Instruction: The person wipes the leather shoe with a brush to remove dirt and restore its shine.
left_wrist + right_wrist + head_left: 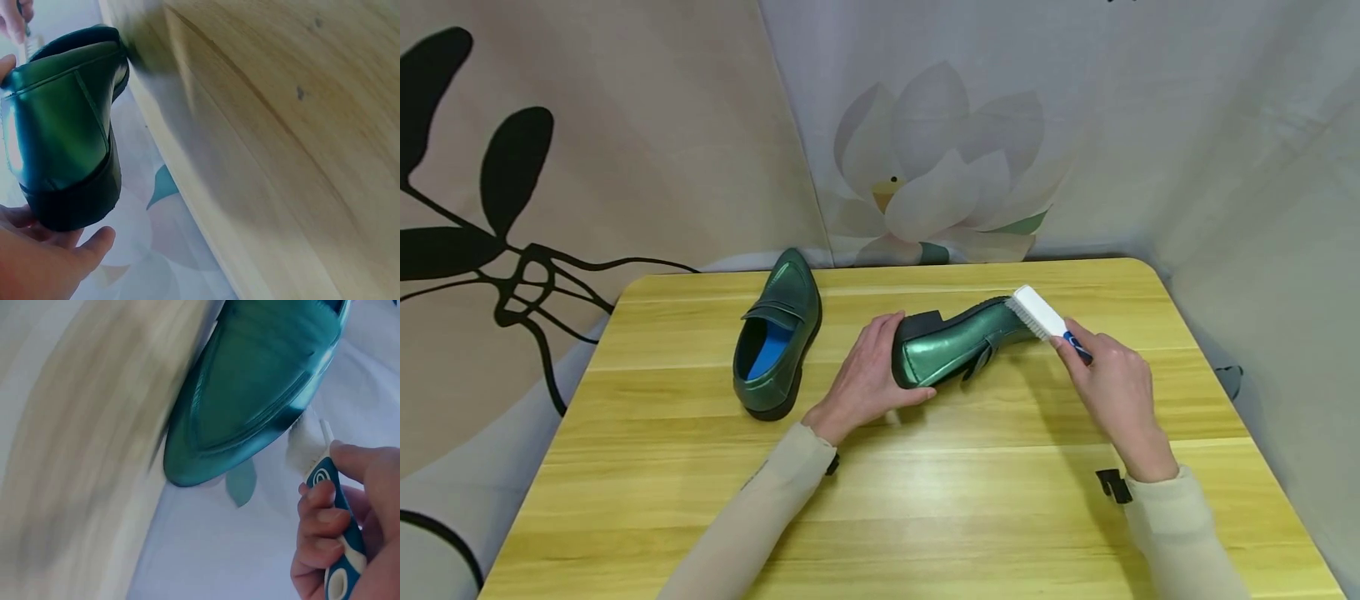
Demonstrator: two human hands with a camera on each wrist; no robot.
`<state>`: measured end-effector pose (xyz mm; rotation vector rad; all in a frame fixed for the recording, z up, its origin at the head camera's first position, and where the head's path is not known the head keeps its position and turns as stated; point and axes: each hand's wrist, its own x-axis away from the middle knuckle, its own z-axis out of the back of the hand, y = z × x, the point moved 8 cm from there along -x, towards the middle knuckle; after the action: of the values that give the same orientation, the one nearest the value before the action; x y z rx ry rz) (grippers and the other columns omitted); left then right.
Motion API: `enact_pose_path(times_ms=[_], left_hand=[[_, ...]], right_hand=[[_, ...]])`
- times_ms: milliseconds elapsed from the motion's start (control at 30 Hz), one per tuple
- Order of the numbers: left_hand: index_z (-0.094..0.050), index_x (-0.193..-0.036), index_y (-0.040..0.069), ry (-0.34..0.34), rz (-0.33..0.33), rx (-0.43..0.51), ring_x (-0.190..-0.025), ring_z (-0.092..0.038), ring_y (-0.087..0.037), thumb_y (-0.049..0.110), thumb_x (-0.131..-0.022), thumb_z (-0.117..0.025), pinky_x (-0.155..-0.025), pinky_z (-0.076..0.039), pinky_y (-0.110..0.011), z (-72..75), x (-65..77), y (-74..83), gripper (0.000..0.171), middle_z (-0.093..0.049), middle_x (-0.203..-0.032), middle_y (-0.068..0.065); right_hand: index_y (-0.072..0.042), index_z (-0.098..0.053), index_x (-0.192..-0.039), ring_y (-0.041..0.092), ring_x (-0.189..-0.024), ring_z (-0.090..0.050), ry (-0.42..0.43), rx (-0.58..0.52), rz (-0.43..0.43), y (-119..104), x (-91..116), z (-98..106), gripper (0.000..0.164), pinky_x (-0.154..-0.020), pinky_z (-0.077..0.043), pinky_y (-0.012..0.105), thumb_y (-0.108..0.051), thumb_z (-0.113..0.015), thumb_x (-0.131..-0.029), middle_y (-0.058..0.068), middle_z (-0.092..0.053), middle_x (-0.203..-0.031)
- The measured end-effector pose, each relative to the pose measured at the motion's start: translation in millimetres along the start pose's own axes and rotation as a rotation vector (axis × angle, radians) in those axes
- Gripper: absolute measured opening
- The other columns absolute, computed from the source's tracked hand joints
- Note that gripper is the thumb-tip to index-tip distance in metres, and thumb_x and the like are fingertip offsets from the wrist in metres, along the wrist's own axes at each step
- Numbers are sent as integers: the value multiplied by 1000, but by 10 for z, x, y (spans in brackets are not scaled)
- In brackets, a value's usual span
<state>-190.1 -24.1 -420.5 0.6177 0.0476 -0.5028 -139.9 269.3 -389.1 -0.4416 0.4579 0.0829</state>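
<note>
A shiny green loafer [934, 354] lies tilted on its side, its dark sole and heel turned to the back of the table. My left hand [867, 371] grips it round the heel, thumb at the near side, as the left wrist view also shows with the loafer's back [62, 125]. My right hand [1112, 387] holds a white-headed brush [1037, 312] by its blue-and-white handle [340, 512]. The bristles meet the sole edge near the toe, and the brush head partly hides that end in the head view. From the right wrist, the rounded toe [206, 450] appears whole.
The matching green loafer [790, 304] with a blue insole stands upright to the left, toe to the back. Both shoes are on a light wooden table [925, 508]. Behind the table's back edge hangs a pale curtain [700, 167] printed with flowers and leaves.
</note>
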Motion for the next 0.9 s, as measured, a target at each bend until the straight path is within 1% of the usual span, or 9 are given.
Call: enact_pose_path(times_ms=[67, 167, 267, 367, 467, 600, 700, 800, 900], left_hand=[[-35, -156, 2, -1, 3, 6, -134, -45, -32, 51, -70, -94, -113, -41, -49, 1, 2, -2, 115, -43, -152, -17], [-35, -156, 2, 2, 7, 8, -135, -45, -31, 51, -70, -94, -113, -41, -49, 5, -2, -5, 115, -43, -152, -17], [-35, -157, 2, 2, 16, 2, -135, -45, -31, 52, -70, -93, -113, -41, -49, 4, -8, -14, 116, -43, -152, -16], [-35, -157, 3, -6, 31, 5, -135, -45, -31, 53, -70, -93, -113, -42, -49, -6, -13, -22, 116, -42, -153, -17], [-34, -157, 3, -11, 41, 11, -135, -45, -32, 53, -71, -92, -113, -42, -49, -12, -18, -28, 115, -42, -153, -17], [-35, -156, 0, 1, 32, 21, -133, -46, -32, 52, -71, -92, -112, -42, -49, -8, -24, -27, 114, -43, -151, -18], [-36, -155, -2, 16, 14, 31, -131, -48, -33, 50, -71, -93, -111, -43, -48, 0, -25, -20, 114, -45, -149, -19], [-36, -155, -3, 21, 9, 34, -131, -48, -34, 49, -70, -93, -112, -43, -48, 1, -22, -22, 115, -45, -149, -20], [-35, -156, -1, 8, 28, 41, -132, -47, -34, 50, -71, -93, -112, -42, -48, -11, -18, -39, 115, -44, -150, -20]], right_hand=[[1, -71, -129, 22, -50, -48, 4, -2, -11, 59, 4, 0, 38, -43, -31, 33, -22, -74, -98, 18, -69, -77], [0, -71, -129, 21, -50, -49, 12, -11, 8, 35, 7, -16, 38, -43, -31, 33, -21, -75, -97, 19, -69, -77], [-1, -71, -130, 19, -50, -47, 24, -17, 65, -107, 20, -52, 40, -44, -31, 31, -20, -78, -95, 17, -68, -75], [-3, -71, -132, 15, -50, -44, 29, -30, 147, -309, 65, -115, 43, -44, -30, 29, -21, -79, -93, 15, -67, -75], [-5, -71, -132, 12, -51, -44, 28, -53, 242, -531, 129, -182, 44, -44, -31, 26, -34, -70, -100, 12, -67, -76], [-7, -73, -130, 10, -52, -45, 15, -84, 379, -817, 213, -248, 59, -44, -35, 24, -54, -48, -106, 7, -65, -76], [-8, -75, -128, 9, -53, -42, -7, -91, 468, -986, 263, -282, 63, -44, -35, 22, -57, -41, -107, 3, -61, -74], [-9, -76, -126, 9, -53, -40, -6, -81, 509, -1058, 281, -289, 62, -44, -34, 22, -57, -41, -108, 1, -58, -73], [-9, -76, -126, 8, -52, -39, 22, -70, 485, -1014, 251, -257, 63, -43, -32, 22, -57, -40, -108, 3, -60, -72]])
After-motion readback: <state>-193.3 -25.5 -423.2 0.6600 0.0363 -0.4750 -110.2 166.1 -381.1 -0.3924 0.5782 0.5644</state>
